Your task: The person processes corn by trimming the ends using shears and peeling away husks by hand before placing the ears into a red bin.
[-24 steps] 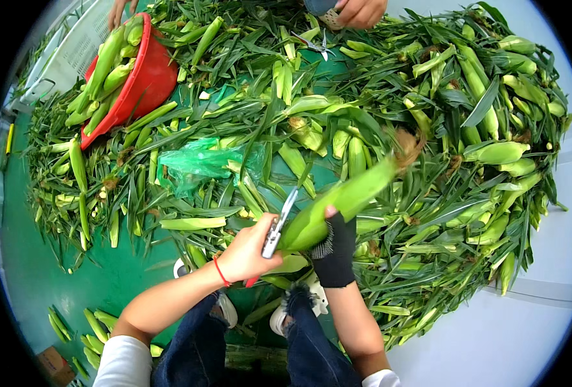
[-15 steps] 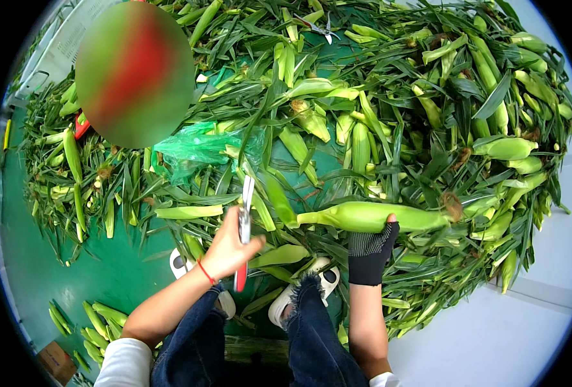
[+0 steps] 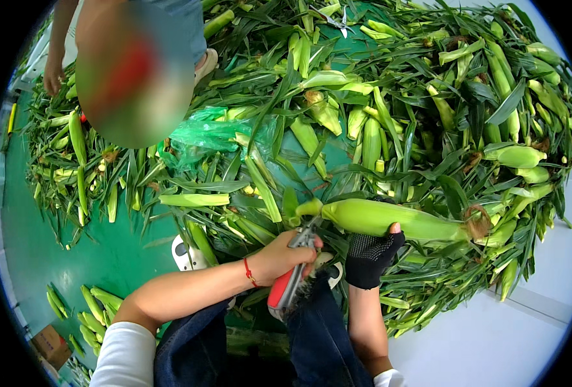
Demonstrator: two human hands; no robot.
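OK, far L, a cardboard box [image 3: 52, 346] is sitting low, and a small pile of ears [image 3: 94, 319] is lying just beside it; up top, a co-worker's hand [image 3: 53, 79] is hanging by the leaves. Next, a green plastic bag [image 3: 212, 140] is lying crumpled amid husks. My bare L hand [image 3: 288, 259], w/ red wrist cord [image 3: 250, 273], is gripping pruning shears [image 3: 279, 287], fingers wrapped round; blades are meeting the stalk end of an ear of corn [image 3: 389, 220], can't tell if they're thru. 2nd pair of shears [image 3: 335, 23] is lying nr top edge. My R hand [image 3: 371, 259], in a dark glove w/ thumb tip showing, is holding that ear sideways btwn thumb & mostly hidden fingers, its brown silk [image 3: 477, 222] pointing R. Far R, a big corn heap [image 3: 512, 155] is spreading.
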